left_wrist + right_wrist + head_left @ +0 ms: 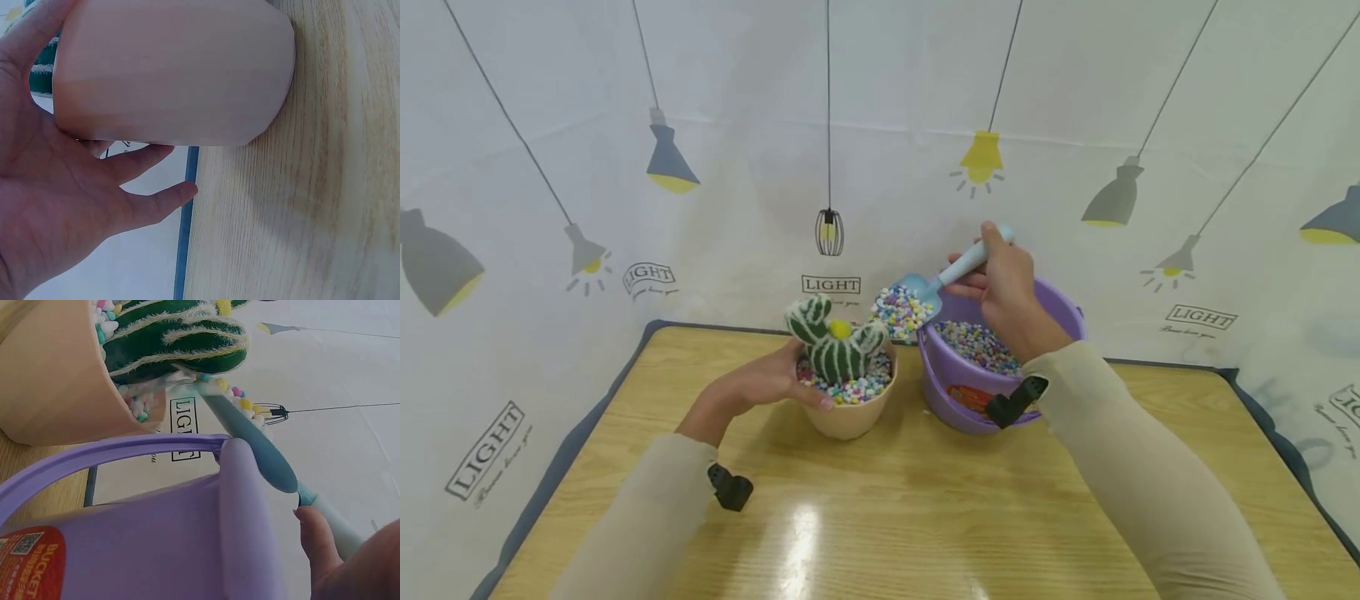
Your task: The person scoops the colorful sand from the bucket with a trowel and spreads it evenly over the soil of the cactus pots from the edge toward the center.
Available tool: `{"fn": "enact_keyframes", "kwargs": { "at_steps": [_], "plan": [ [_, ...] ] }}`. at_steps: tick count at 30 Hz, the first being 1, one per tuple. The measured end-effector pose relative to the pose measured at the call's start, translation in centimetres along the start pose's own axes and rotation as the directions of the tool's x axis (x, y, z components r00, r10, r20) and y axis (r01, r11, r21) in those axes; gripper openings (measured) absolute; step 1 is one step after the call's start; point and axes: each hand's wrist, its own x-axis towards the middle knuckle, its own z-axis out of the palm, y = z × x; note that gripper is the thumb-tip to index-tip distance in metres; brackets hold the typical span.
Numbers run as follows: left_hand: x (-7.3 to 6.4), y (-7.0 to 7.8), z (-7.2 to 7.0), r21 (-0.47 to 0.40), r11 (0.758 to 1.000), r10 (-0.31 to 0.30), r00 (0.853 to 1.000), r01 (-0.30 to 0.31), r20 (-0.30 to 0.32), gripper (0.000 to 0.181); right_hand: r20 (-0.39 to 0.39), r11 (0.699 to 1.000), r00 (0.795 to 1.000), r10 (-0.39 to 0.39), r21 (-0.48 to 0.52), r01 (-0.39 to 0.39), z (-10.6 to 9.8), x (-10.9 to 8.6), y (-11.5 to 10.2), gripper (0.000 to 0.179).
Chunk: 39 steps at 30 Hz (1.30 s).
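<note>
A peach flower pot [844, 422] stands on the table, holding colourful pebbles [868, 385] and a green, white-striped toy cactus [837, 358] with a yellow top. My left hand [765, 379] grips the pot from its left, thumb along the front near the rim; in the left wrist view some fingers spread beside the pot wall [175, 69]. My right hand [1009, 287] holds a light blue toy shovel [964, 265] by its handle. Its scoop [259, 450], heaped with pebbles, is between the pot and a purple bucket [938, 387], close to the pot's rim.
More pebbles [973, 346] lie inside the bucket, whose handle [112, 445] hangs down its side. A red label [970, 397] is on its front. Behind the wooden table [850, 517] hangs a white cloth [737, 233] printed with lamps.
</note>
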Motion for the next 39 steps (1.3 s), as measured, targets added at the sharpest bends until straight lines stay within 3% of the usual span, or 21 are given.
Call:
{"fn": "enact_keyframes", "kwargs": {
  "at_steps": [16,19,25,31,36,39],
  "plan": [
    [-0.1,0.0,-0.6,0.02,1.0,-0.019,0.999,0.018,0.038,0.115,-0.006,1.0,1.0,0.002,-0.003,-0.002,0.3,0.1,-0.1,0.039],
    [-0.1,-0.2,-0.4,0.007,1.0,0.002,1.0,-0.002,0.028,0.114,-0.011,1.0,1.0,0.003,-0.002,-0.003,0.3,0.2,-0.1,0.041],
    [-0.9,-1.1,0.6,-0.032,0.997,0.062,0.996,-0.065,-0.068,0.115,-0.017,1.0,1.0,0.01,-0.007,-0.01,0.2,0.3,-0.1,0.041],
    [-1.6,-1.6,2.5,-0.077,0.983,0.149,0.973,-0.165,-0.178,0.107,-0.015,1.0,1.0,0.006,-0.018,-0.006,0.1,0.2,0.0,0.039],
    [-1.3,-1.7,3.5,-0.055,0.987,0.134,0.956,-0.153,-0.26,0.112,-0.011,1.0,1.0,0.005,-0.021,-0.006,0.1,0.1,-0.1,0.04],
    [-1.3,-1.7,3.5,-0.05,0.988,0.129,0.952,-0.149,-0.276,0.113,-0.006,0.999,1.0,0.001,-0.033,-0.001,0.2,0.1,-0.1,0.041]
  ]
}}
